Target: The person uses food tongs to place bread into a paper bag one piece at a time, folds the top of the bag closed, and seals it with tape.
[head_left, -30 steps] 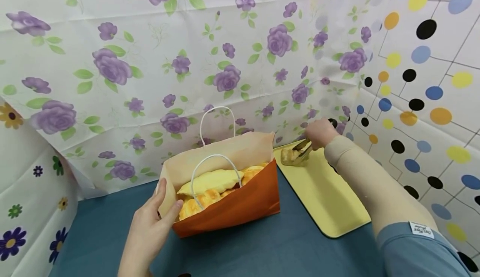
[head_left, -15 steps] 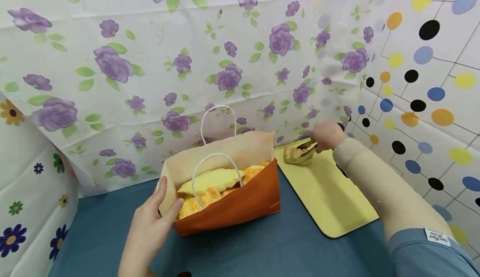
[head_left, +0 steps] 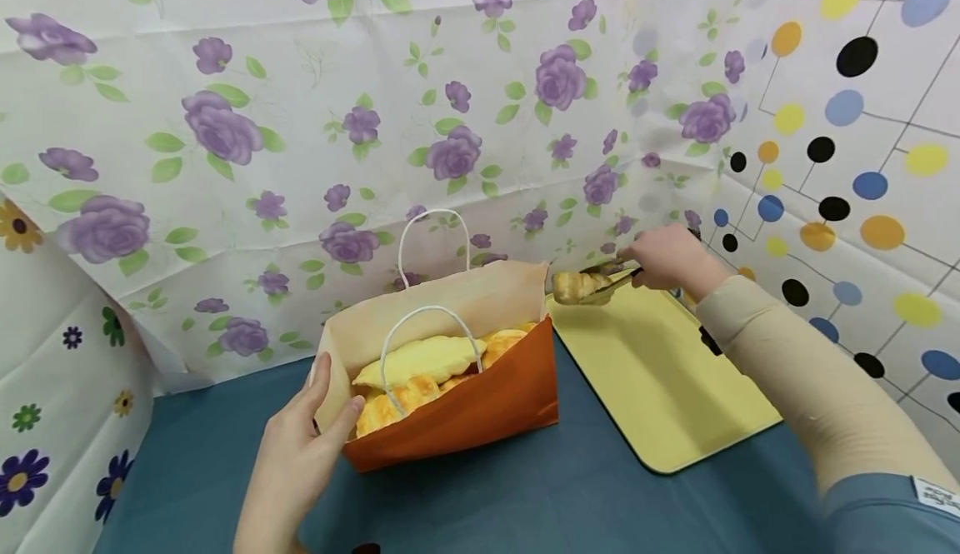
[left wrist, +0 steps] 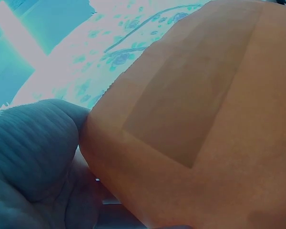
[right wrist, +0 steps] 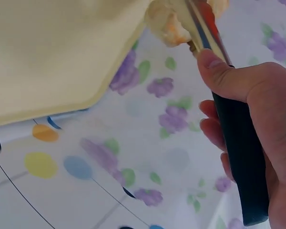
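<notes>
My left hand (head_left: 294,446) grips the left edge of an orange paper bag (head_left: 480,412), thumb on the near side and fingers on the outside. In the left wrist view the bag's wall (left wrist: 248,119) fills much of the frame. Inside the bag lie a pale yellow bread (head_left: 423,361) and several golden-brown breads (head_left: 405,400). My right hand (head_left: 671,258) holds black-handled tongs (right wrist: 240,157). Between their metal ends is a small golden bread roll (head_left: 573,287), over the far left corner of the yellow tray (head_left: 675,387), near the bag's right edge.
The bag's two white handles (head_left: 433,311) stand up over its opening. The tray lies on a blue-green tabletop (head_left: 495,496) to the right of the bag. A flowered sheet (head_left: 300,162) hangs behind, and a dotted sheet (head_left: 862,229) at the right.
My right hand has risen and turned with the tongs, and the bread roll has come up from the tray towards the bag. The left hand and bag stay nearly in place.
</notes>
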`<state>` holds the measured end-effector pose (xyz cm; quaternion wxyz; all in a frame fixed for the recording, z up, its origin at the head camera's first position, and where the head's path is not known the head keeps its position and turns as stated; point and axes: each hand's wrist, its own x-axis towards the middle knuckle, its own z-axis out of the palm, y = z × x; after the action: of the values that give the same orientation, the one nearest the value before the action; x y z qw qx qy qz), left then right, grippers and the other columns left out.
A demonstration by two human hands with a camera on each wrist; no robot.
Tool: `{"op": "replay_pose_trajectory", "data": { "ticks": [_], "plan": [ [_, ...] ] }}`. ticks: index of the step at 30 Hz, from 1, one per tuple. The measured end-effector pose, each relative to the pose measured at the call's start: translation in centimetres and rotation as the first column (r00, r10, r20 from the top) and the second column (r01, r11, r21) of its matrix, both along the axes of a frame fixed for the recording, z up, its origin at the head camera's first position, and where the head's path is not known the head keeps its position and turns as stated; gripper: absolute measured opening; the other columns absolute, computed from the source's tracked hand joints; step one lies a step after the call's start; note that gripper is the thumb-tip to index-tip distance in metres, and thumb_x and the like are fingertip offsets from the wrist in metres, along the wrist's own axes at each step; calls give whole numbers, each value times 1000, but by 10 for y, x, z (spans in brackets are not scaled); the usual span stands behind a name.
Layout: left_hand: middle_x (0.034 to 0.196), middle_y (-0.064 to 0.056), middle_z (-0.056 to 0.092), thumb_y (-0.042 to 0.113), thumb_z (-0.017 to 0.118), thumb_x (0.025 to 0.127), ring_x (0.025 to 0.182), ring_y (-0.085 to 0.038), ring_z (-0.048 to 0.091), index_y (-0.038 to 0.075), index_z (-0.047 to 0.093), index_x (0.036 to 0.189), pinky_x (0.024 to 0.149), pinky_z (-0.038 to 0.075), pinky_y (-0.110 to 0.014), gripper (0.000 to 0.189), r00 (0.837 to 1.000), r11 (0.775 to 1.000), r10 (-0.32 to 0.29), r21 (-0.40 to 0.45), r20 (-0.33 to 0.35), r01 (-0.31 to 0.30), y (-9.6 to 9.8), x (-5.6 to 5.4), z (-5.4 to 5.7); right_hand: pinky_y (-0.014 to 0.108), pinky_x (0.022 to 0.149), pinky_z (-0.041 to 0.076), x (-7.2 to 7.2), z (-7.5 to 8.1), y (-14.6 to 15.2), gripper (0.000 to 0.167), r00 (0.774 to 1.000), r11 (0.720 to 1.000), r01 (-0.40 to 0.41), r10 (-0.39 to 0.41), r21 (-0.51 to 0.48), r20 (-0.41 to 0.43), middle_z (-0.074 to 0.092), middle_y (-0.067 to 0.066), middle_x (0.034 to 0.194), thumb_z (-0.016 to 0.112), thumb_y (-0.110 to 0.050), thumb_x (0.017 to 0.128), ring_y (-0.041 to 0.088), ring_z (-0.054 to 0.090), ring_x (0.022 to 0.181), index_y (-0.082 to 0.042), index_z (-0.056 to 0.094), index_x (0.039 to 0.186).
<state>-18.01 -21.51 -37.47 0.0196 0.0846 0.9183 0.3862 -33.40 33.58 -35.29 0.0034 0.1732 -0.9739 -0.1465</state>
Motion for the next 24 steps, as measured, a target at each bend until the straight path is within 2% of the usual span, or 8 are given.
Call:
{"op": "replay_pose_trajectory", "data": {
  "ticks": [3, 6, 9, 12, 15, 17, 20, 24],
  "plan": [
    [176, -4, 15, 56, 57, 108, 160, -40, 20, 10, 18, 170, 122, 25, -66, 87, 1000, 1000, -2, 6, -12, 2, 0, 0, 0, 49, 71, 54, 7, 17, 3, 59, 998, 1000, -23, 24, 19, -61, 72, 13, 108, 90, -33, 88, 29, 68, 84, -17, 72, 142],
    [176, -4, 15, 55, 58, 108, 160, -39, 20, 9, 19, 170, 122, 25, -66, 86, 1000, 1000, -4, 11, -19, 5, 0, 0, 0, 49, 75, 50, 12, 33, 5, 60, 987, 996, -51, 60, 67, -147, 72, 11, 110, 90, -33, 87, 28, 68, 87, -21, 71, 143],
    [176, -6, 16, 53, 58, 108, 160, -40, 20, 8, 20, 170, 122, 25, -66, 86, 1000, 1000, -9, 13, -30, 10, 0, 0, -1, 48, 73, 50, 18, 49, 7, 60, 956, 990, -111, 131, 90, -262, 74, 11, 110, 92, -32, 85, 29, 70, 87, -20, 72, 141],
    [175, -7, 17, 52, 59, 109, 159, -41, 22, 6, 21, 169, 122, 26, -67, 85, 999, 1000, -11, 15, -45, 12, -1, 1, -1, 50, 74, 51, 24, 67, 4, 60, 910, 981, -174, 194, 87, -367, 75, 13, 113, 93, -30, 83, 32, 72, 92, -18, 73, 139],
    [175, -8, 18, 51, 59, 109, 159, -41, 23, 6, 21, 169, 121, 27, -67, 85, 998, 1000, -15, 18, -58, 16, -1, 1, -2, 57, 88, 52, 34, 86, -5, 59, 865, 974, -220, 222, 58, -450, 75, 15, 119, 92, -27, 84, 36, 72, 104, -16, 72, 139],
    [175, -8, 19, 51, 60, 109, 159, -41, 23, 6, 22, 169, 121, 27, -67, 84, 998, 1000, -20, 22, -64, 22, -1, 1, -2, 61, 94, 49, 41, 98, -11, 59, 827, 965, -260, 238, 30, -509, 75, 15, 120, 93, -24, 84, 37, 71, 106, -16, 73, 139],
    [175, -7, 18, 52, 59, 109, 159, -40, 22, 7, 21, 169, 121, 27, -67, 85, 998, 999, -25, 23, -58, 26, -1, 1, -1, 64, 100, 46, 49, 113, -21, 58, 760, 939, -343, 288, 18, -582, 76, 14, 118, 94, -19, 83, 38, 71, 104, -16, 74, 137],
    [176, -6, 17, 52, 58, 109, 160, -40, 21, 7, 20, 169, 121, 27, -67, 84, 999, 999, -27, 16, -43, 27, -2, 0, -1, 65, 102, 45, 58, 126, -39, 58, 699, 896, -441, 385, 61, -603, 75, 14, 118, 93, -17, 83, 38, 70, 103, -16, 74, 137]
  ]
}}
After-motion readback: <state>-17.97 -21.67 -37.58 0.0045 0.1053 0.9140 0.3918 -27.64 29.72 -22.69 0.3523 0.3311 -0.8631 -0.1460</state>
